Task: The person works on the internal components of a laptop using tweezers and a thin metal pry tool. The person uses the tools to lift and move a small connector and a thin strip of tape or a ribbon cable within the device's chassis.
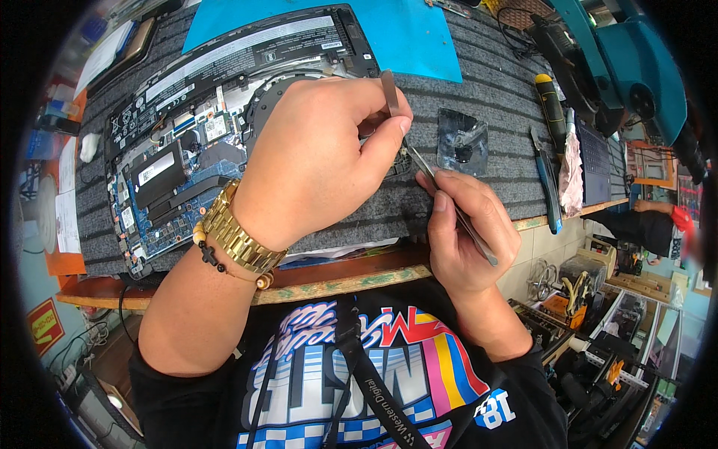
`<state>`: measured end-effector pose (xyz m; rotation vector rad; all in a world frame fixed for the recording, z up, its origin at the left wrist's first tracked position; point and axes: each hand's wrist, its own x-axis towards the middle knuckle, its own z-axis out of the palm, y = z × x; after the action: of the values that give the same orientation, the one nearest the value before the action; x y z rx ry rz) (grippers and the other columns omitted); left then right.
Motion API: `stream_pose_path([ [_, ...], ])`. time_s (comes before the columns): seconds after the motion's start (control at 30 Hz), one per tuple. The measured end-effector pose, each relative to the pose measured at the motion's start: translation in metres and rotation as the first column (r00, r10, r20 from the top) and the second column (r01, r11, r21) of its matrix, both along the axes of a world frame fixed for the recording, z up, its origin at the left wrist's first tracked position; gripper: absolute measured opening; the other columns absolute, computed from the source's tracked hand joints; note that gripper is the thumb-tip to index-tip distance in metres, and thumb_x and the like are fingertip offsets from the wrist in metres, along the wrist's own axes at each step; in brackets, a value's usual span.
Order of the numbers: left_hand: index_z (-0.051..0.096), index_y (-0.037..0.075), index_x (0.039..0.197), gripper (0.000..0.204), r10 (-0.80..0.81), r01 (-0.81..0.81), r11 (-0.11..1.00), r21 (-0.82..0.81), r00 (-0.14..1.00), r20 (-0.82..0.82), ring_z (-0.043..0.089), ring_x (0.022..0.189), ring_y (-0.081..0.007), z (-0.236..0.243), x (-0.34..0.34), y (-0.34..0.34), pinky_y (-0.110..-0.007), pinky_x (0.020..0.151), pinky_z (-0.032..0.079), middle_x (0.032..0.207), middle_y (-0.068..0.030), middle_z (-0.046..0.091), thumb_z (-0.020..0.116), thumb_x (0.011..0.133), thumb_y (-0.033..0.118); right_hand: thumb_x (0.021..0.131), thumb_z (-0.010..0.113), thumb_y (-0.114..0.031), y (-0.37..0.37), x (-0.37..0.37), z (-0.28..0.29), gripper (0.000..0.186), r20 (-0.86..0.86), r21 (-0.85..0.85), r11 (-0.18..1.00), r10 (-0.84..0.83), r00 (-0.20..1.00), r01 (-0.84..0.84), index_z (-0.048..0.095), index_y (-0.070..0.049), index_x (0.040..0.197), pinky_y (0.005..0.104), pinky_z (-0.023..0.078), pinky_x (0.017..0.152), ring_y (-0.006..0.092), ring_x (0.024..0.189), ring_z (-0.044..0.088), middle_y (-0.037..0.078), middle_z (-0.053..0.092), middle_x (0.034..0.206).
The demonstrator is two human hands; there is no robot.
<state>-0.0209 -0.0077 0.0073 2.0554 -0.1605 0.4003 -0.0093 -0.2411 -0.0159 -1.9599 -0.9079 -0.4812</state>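
An opened laptop (179,166) lies under my left arm, its blue circuit board, black battery (247,56) and round fan (258,101) exposed. My left hand (318,146) is closed, thumb against the forefinger, on a flat metal tool (390,93) with a rounded end. That hand hides the laptop's right part and the tool's lower end. To its right, my right hand (475,224) pinches slim metal tweezers (471,233), their tips pointing up and left towards the left thumb. A small dark part (402,162) shows by the tips; its kind is unclear.
A clear plastic bag (461,142) with a dark blob sits right of my hands on the grey striped mat (501,97). Further right lie a yellow-black screwdriver (552,112), pliers (547,179) and crumpled tissue (571,176). A teal microscope arm (636,75) overhangs there. Another person (658,228) is far right.
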Motion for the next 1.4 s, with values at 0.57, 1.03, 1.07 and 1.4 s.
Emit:
stream_pose_path([
  [0.57,0.082,-0.003,0.109,0.013,0.007,-0.007,1.0,0.016,1.0,-0.003,0.079,0.083,-0.0171,0.001,0.0,0.0,-0.031,0.076,0.061,0.098,-0.0122,0.084,0.079,0.104,0.009,0.091,0.079,0.017,0.002,0.0,-0.002,0.025,0.04,-0.052,0.999,-0.003,0.999,0.005,0.08,0.008,0.114,0.0402,0.067,0.089,0.0362,0.097,0.085,0.024,0.084,0.107],
  [1.03,0.081,-0.003,0.107,0.013,0.011,-0.011,0.999,0.031,1.0,0.024,0.079,0.08,-0.0178,0.0,0.0,0.0,-0.031,0.075,0.061,0.095,-0.013,0.083,0.079,0.104,0.009,0.088,0.08,0.017,0.003,0.0,-0.001,0.029,0.092,-0.089,0.996,-0.002,0.996,0.011,0.079,0.006,0.115,0.0397,0.068,0.085,0.0362,0.095,0.084,0.023,0.083,0.107],
  [1.07,0.081,-0.003,0.107,0.013,0.011,-0.011,0.999,0.032,1.0,0.027,0.079,0.079,-0.018,-0.001,0.0,0.0,-0.031,0.074,0.06,0.093,-0.013,0.083,0.079,0.104,0.01,0.088,0.08,0.017,0.004,0.0,-0.001,0.029,0.093,-0.09,0.996,-0.003,0.996,0.011,0.079,0.006,0.115,0.0397,0.068,0.085,0.0362,0.095,0.084,0.023,0.083,0.107],
  [1.4,0.082,-0.002,0.106,0.013,0.012,-0.014,0.999,0.037,0.999,0.05,0.078,0.074,-0.0202,-0.003,0.001,-0.001,-0.032,0.07,0.059,0.086,-0.0136,0.081,0.079,0.103,0.011,0.084,0.082,0.017,0.011,0.003,0.001,0.029,0.124,-0.071,0.997,-0.005,0.992,0.014,0.077,0.004,0.109,0.0402,0.068,0.082,0.0345,0.09,0.083,0.019,0.083,0.102],
])
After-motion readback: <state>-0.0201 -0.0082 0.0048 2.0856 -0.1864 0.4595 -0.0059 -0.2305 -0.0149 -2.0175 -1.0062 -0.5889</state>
